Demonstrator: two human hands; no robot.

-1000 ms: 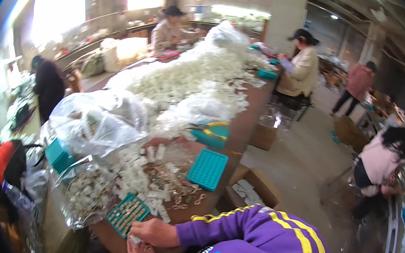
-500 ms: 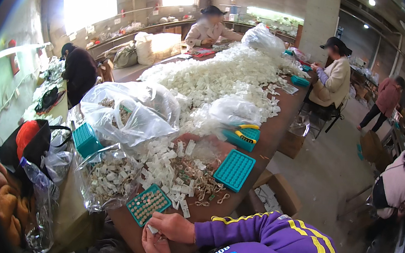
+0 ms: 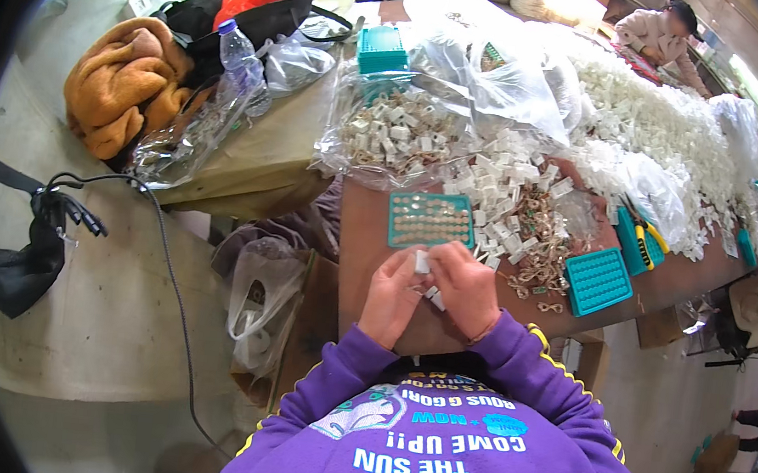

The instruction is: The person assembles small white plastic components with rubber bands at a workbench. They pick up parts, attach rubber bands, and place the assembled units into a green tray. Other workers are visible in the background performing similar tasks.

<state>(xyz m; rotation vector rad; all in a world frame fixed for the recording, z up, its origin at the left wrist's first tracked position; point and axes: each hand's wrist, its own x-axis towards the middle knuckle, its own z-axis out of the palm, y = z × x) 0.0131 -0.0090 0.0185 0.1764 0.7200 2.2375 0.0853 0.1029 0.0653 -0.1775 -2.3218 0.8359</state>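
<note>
Just in front of my chest, near the table's front edge, both hands meet around a small white plastic piece [image 3: 422, 261]. My left hand [image 3: 391, 302] is closed on it with thumb and fingers. Bent fingers of my right hand [image 3: 466, 290] press against its other side; they partly hide it. Right beyond my fingers lies a teal tray [image 3: 392, 223] with rows of small round pale pieces in it. Beside that tray spreads a heap of white plastic pieces [image 3: 503, 194], with tan looped cords [image 3: 540, 244] mixed in along its right side.
At the right lie another teal tray [image 3: 598, 283] and yellow-black pliers [image 3: 644, 241] on a teal stack. Clear bags [image 3: 499, 60] and a large translucent heap [image 3: 660, 109] cover the far table. An orange-brown cloth [image 3: 122, 85] and bottle [image 3: 240, 60] are at left. Co-workers sit beyond.
My view has swung left and down, so the table appears shifted right and my purple sweatshirt fills the lower middle. Both hands stay together at the white plastic piece.
</note>
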